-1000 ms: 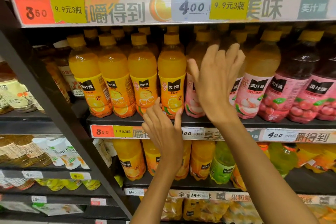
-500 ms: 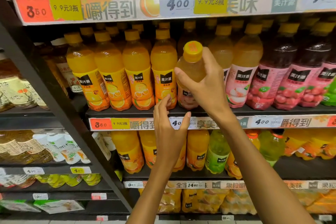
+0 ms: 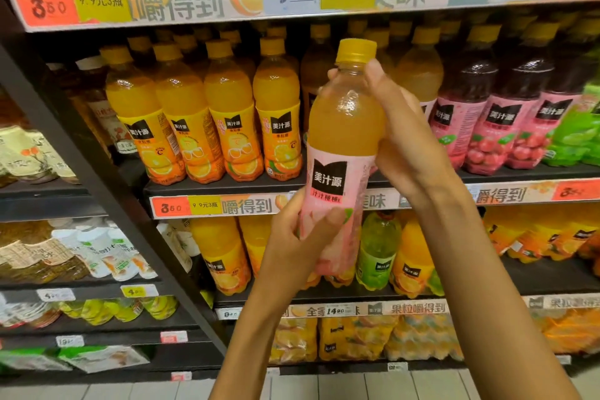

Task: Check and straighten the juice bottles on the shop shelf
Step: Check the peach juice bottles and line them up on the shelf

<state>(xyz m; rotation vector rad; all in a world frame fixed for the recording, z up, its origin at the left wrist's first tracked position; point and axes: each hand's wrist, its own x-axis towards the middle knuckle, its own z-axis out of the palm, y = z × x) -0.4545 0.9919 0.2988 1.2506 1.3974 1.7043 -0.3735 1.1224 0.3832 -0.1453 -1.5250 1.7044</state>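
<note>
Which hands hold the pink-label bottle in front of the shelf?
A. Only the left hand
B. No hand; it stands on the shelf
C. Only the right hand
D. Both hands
D: the right hand grips the upper part of the pink-label bottle, and the left hand holds its lower label.

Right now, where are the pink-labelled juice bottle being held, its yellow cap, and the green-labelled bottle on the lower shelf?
Pink-labelled juice bottle (image 3: 344, 127): head view, orange upper body.
Yellow cap (image 3: 356, 50): head view, cap side.
Green-labelled bottle (image 3: 376, 250): head view, mid body.
</note>
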